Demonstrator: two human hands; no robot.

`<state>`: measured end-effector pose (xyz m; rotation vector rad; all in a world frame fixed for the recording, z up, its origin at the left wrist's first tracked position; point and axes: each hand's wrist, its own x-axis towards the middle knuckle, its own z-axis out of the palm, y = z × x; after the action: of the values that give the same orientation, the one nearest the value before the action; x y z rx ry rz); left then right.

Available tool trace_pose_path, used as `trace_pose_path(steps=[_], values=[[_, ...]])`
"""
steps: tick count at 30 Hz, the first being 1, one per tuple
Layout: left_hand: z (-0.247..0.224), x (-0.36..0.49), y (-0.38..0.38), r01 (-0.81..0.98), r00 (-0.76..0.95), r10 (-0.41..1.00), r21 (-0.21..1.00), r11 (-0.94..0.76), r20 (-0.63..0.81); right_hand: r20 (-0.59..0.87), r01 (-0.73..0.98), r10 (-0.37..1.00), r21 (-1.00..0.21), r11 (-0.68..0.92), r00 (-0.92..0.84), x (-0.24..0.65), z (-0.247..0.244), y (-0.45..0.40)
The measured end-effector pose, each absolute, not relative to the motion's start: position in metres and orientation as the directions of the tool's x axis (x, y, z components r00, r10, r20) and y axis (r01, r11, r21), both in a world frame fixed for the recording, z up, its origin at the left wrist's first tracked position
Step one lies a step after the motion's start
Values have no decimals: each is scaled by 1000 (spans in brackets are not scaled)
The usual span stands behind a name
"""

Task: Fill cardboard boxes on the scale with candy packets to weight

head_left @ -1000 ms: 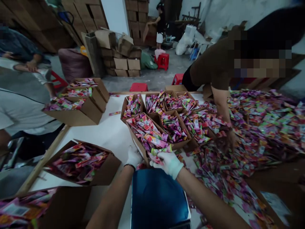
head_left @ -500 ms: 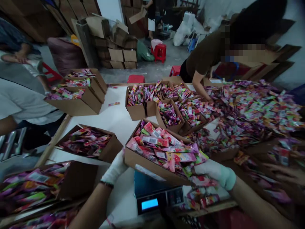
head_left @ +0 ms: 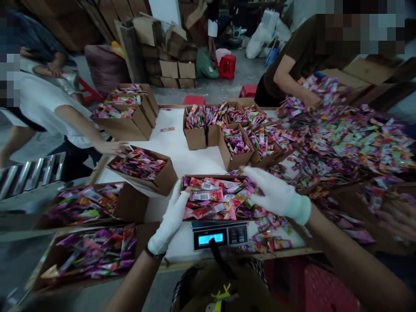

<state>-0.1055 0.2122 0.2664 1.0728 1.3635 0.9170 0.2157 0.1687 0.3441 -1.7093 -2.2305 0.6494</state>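
In front of me a cardboard box (head_left: 186, 177) full of small candy packets (head_left: 214, 197) sits level on a digital scale (head_left: 238, 234) with a lit blue display. My left hand (head_left: 170, 219), in a white glove, grips the box's left edge, its fingertips by the packets. Over the right end of the box is my right hand (head_left: 273, 193), gloved too, its fingers stretched out and apart; whether they touch the box or packets I cannot tell. Loose packets (head_left: 273, 236) lie just right of the scale.
Filled boxes stand on the left (head_left: 162, 177) and at the table's far side (head_left: 196, 138). A large heap of packets (head_left: 354, 134) covers the right. One co-worker's hand (head_left: 113, 148) touches a left box; another's hand (head_left: 310, 100) is in the heap. A roller conveyor (head_left: 35, 173) stands left.
The box has come down from a tilted hold to lie level on the scale. My right hand has loosened from its side. The right co-worker has lifted packets; the left one has reached in.
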Motion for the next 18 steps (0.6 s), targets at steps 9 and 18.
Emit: trace_pose_path(steps=[9,18], values=[[254,-114,197,-142,-76,950,946,290,-303,-222,836,820,-307,455,-528,130,286,203],[277,-232,126,674,-269,933,739,4,240,298,523,836,-670,527,-462,181,320,205]])
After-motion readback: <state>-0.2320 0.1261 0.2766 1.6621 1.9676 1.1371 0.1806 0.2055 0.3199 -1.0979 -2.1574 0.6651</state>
